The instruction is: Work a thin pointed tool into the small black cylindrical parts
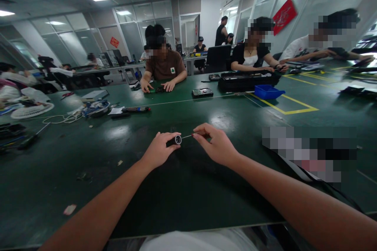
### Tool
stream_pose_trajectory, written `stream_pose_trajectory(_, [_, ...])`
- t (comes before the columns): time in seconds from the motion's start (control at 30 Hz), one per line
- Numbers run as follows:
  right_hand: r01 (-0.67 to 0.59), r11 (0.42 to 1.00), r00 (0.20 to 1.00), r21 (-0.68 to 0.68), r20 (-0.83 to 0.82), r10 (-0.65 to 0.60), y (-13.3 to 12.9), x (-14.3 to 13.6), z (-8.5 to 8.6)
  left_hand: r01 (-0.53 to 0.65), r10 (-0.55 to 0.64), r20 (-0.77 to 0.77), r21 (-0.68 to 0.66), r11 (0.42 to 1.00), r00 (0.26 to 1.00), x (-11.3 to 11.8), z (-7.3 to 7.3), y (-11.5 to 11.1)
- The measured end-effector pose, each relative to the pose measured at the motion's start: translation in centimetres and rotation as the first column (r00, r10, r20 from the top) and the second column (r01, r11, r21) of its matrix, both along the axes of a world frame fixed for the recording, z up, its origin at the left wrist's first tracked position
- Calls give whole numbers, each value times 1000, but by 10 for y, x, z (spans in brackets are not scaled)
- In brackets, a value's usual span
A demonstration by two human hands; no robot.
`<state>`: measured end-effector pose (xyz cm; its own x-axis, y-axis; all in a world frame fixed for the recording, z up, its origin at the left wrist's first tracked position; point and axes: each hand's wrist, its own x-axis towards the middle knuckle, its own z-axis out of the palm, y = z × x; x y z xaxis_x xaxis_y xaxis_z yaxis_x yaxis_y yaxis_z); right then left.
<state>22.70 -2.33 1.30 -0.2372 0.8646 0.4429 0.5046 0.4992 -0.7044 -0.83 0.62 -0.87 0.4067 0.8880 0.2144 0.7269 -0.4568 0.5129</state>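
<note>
A small round part with a silvery rim (178, 139) is above the green table (182, 200), pinched by the left hand (159, 151). The right hand (216, 144) pinches a thin rod (186, 137), its tip perhaps touching the rim. Beyond them lies a blue bin (267, 92), towards the right.

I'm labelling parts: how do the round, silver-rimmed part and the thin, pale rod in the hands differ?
The round, silver-rimmed part is in the left hand; the thin, pale rod is in the right hand. The part is wider, with a dark centre; the rod is slim and straight. Both are hand-held.
</note>
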Motion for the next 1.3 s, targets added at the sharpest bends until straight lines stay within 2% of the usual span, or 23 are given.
stream_pose_trajectory(0.3, [64,994,996,-92,62,-58,4,0,3,12,-12,-18,-13,1000,1000,4,0,-2])
stream_pose_trajectory(0.5, [-12,997,994,-75,109,20,3,-1,1,-29,29,9,-8,1000,1000,3,1,-1])
stream_pose_trajectory(0.63, [-37,996,995,-84,87,44,2,0,0,-63,63,25,-5,998,998,3,4,-1])
stream_pose_trajectory(0.8, [14,989,998,-151,58,-5,3,-1,2,-41,42,16,-12,999,999,4,1,-2])
stream_pose_trajectory(0.97, [11,992,996,-129,87,0,2,-1,3,-15,16,9,-33,999,1000,5,0,-2])
stream_pose_trajectory(1.07, [-15,996,999,-91,44,19,2,1,0,-35,36,13,-34,999,999,5,1,-3])
stream_pose_trajectory(1.3, [17,990,999,-141,31,-13,5,1,-2,-33,32,-6,-26,999,999,6,0,-2])
